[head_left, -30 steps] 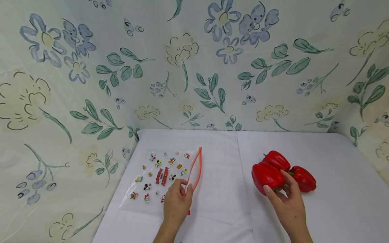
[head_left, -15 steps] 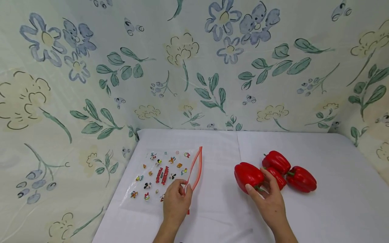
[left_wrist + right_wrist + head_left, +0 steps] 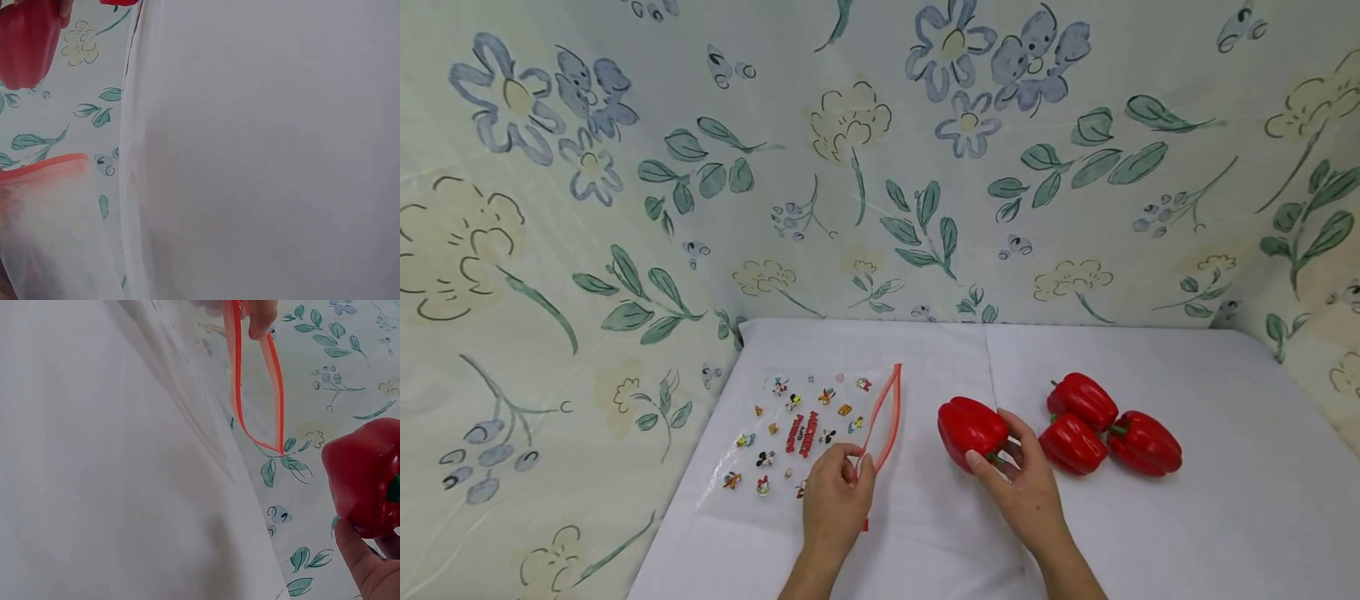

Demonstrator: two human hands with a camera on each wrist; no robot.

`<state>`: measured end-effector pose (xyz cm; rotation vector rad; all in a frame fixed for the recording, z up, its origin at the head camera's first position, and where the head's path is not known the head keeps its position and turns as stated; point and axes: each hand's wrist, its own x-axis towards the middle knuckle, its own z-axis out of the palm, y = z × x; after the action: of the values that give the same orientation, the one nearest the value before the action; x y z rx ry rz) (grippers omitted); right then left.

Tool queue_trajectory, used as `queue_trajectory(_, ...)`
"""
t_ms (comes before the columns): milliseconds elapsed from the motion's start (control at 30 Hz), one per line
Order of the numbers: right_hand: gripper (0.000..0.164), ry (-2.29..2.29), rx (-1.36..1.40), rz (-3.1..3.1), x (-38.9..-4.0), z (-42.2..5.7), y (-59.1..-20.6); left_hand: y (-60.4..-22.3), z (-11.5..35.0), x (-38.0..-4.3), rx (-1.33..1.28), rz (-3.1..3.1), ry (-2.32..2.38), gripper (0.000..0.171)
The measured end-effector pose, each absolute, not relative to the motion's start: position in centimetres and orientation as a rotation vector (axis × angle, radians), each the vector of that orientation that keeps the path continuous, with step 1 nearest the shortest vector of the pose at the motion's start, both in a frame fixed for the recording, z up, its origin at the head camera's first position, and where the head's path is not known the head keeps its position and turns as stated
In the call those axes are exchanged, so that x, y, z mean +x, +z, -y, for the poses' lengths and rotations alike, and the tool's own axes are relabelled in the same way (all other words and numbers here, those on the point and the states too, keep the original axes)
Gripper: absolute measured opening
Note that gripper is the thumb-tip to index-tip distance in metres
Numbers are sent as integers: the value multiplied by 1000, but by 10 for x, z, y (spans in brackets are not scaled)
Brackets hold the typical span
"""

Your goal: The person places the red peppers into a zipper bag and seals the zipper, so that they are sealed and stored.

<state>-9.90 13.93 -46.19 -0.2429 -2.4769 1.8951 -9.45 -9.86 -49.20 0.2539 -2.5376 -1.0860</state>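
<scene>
With thumb and fingers my left hand [image 3: 838, 492] pinches the red zip edge of a clear zip bag [image 3: 752, 446] printed with small cartoon figures. The bag's mouth gapes toward the right, as its red rim [image 3: 279, 394] also shows in the right wrist view. My right hand [image 3: 1026, 492] grips a red bell pepper [image 3: 972, 429] near its green stem, to the right of the bag's mouth and apart from it. In the right wrist view the same bell pepper [image 3: 362, 475] sits between thumb and fingers.
Right of my right hand, three more red peppers lie close together: one at the back [image 3: 1082, 400], one in front [image 3: 1072, 444] and one at the right [image 3: 1145, 443]. All are on a white-covered table [image 3: 1240, 517]. A flowered curtain [image 3: 880, 167] hangs behind.
My right hand has carried the bell pepper leftward, away from the other peppers and nearer the bag's mouth. The left hand holds its place on the bag's edge.
</scene>
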Motion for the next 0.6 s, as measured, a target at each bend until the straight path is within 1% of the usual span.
queue_trajectory(333,84,1955,-78,2501,-101,-110,-468,-489,97,-93,250,2535,-1068,11)
queue_trajectory(467,81,1975,-32,2488,-103,-99,-473,-487,97,-92,255,2538,-1071,10)
queue_trajectory(600,82,1957,-22,2499,-103,-91,-474,-486,95,-91,258,2530,-1087,9)
